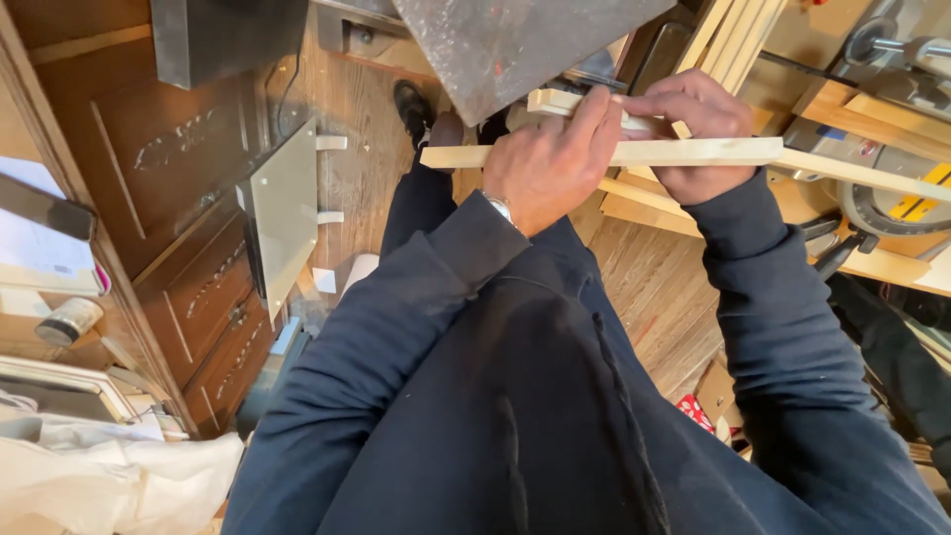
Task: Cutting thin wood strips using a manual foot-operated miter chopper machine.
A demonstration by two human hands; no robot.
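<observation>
A wooden cabinet [188,248] is crowding you at nine o'clock, a miter saw [882,198] at two. Your left hand [550,163] and right hand [698,124] are both gripping the wooden strip [693,152] at twelve; open floor [654,287] is lying below it.

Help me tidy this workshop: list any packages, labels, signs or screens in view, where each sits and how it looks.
Red patterned package: floor, lower right, by the right sleeve; white marks.
Yellow-and-black label: on the saw at right; a slanted strip.
Small jar: left shelf; round, pale lid.
White papers: far left; flat sheets.
No screens.
</observation>
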